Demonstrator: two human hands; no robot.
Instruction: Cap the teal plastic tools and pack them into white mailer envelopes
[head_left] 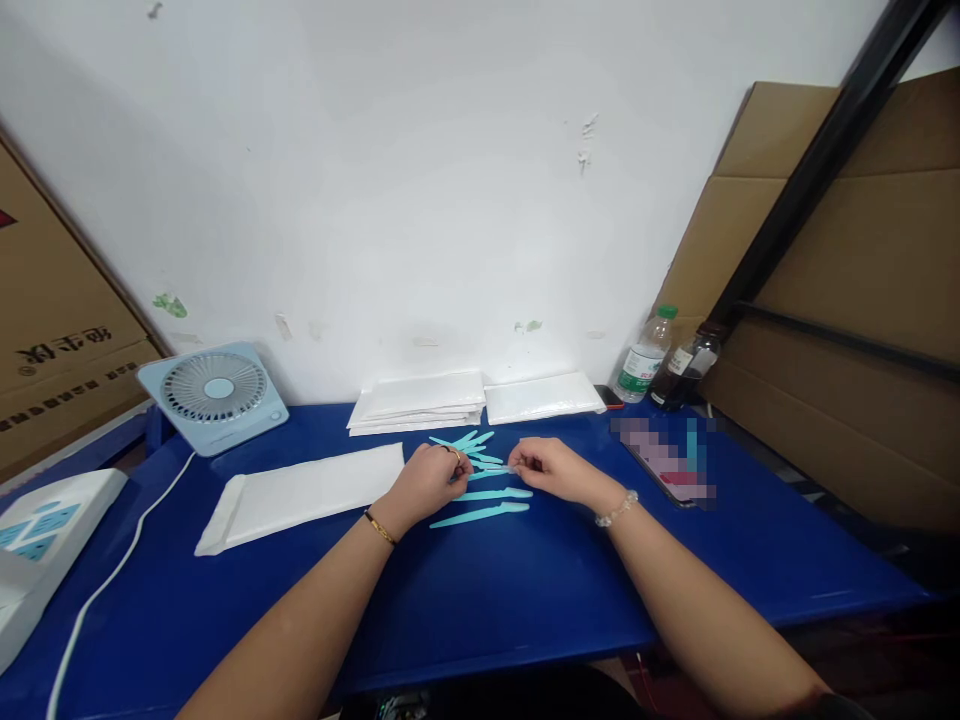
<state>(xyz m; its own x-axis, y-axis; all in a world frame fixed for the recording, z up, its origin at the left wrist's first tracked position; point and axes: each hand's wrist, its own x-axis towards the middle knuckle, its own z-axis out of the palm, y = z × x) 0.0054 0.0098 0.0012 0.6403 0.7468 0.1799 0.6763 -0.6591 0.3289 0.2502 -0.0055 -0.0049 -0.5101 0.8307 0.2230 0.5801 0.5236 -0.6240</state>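
Note:
My left hand (437, 478) is closed with its fingertips at the handle end of a slim turquoise eyebrow razor (491, 471). At the razor's other end, my right hand (541, 465) pinches a small clear piece that looks like a blade cover. Just in front of my hands, two more turquoise razors (487, 514) lie side by side on the blue table (540, 600). A loose pile of similar razors (469, 439) lies behind, partly hidden by my left hand.
A white padded envelope (315, 490) lies to the left, and stacked white packets (420, 398) rest against the wall. A blue fan (217, 392), a power strip (52, 550) and a cable stand left. Two bottles (645, 358) and a phone (660, 460) are right.

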